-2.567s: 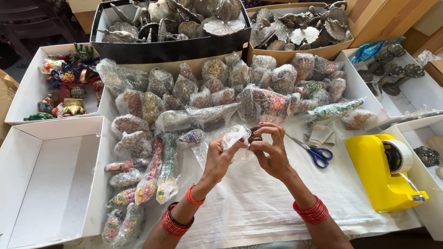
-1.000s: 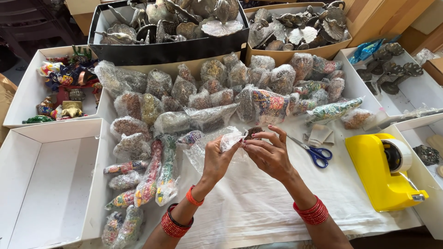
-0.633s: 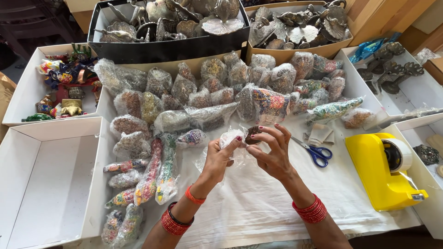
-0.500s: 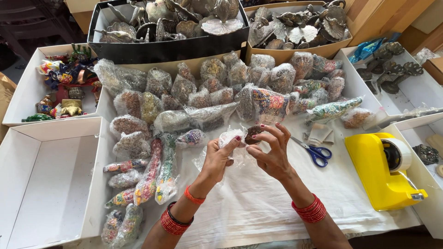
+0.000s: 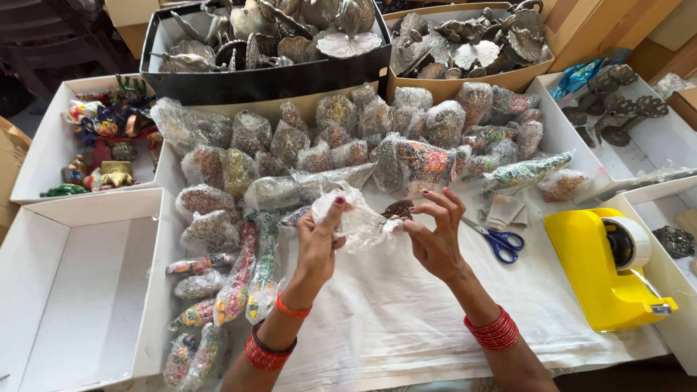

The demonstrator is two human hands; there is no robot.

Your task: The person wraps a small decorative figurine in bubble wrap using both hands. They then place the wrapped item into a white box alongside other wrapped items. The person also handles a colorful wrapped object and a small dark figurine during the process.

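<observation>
My left hand (image 5: 319, 243) grips a crumpled piece of clear plastic wrap (image 5: 356, 218) above the white cloth (image 5: 406, 319). My right hand (image 5: 434, 236) pinches the other side of the wrap and a small dark metal ornament (image 5: 398, 210) at its fingertips. Both wrists wear red bangles. The two hands are close together over the middle of the table.
Many plastic-wrapped ornaments (image 5: 305, 149) lie in rows behind and to the left. Blue-handled scissors (image 5: 501, 241) and a yellow tape dispenser (image 5: 606, 268) sit to the right. A white box (image 5: 72, 283) is at left; boxes of metal pieces (image 5: 276, 43) stand at the back.
The hands have shifted slightly and the plastic wrap has spread wider between them; the dark ornament now shows at the right fingertips.
</observation>
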